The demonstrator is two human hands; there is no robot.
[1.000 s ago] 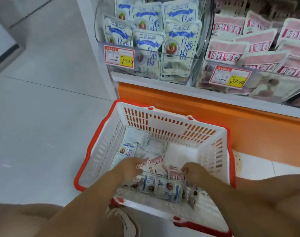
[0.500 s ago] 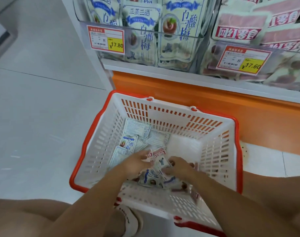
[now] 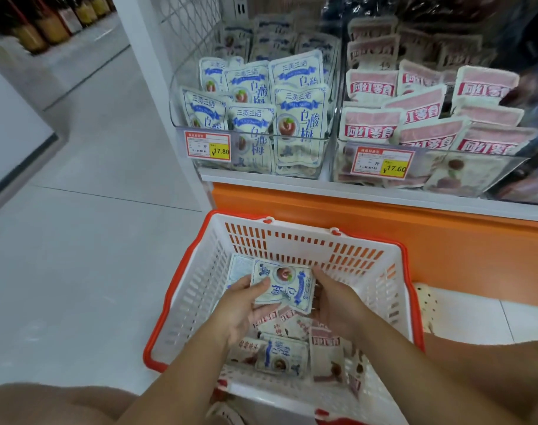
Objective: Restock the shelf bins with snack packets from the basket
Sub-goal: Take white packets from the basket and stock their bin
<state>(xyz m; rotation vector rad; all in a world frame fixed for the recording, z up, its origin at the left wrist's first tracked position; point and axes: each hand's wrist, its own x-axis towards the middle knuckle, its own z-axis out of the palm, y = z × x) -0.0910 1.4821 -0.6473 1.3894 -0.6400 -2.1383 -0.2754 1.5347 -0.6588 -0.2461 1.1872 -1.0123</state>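
Left hand [image 3: 243, 305] and right hand [image 3: 338, 305] hold blue packet [image 3: 281, 285], probably reading 白酸梅.

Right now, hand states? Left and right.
Left hand: holding the blue-and-white packet, thumb on top.
Right hand: gripping the same packet's right edge.

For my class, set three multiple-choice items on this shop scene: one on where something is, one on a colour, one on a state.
1. The bin of blue-and-white packets stands:
A) left of the bin of pink packets
B) right of it
C) beneath it

2. The basket has a rim coloured:
A) blue
B) green
C) red-orange

3. The held packet is:
A) in a bin
B) on the floor
C) between the left hand and right hand, over the basket

Answers:
1 A: pink packets lie to its right.
2 C: the rim shows red-orange.
3 C: both hands grip its edges.
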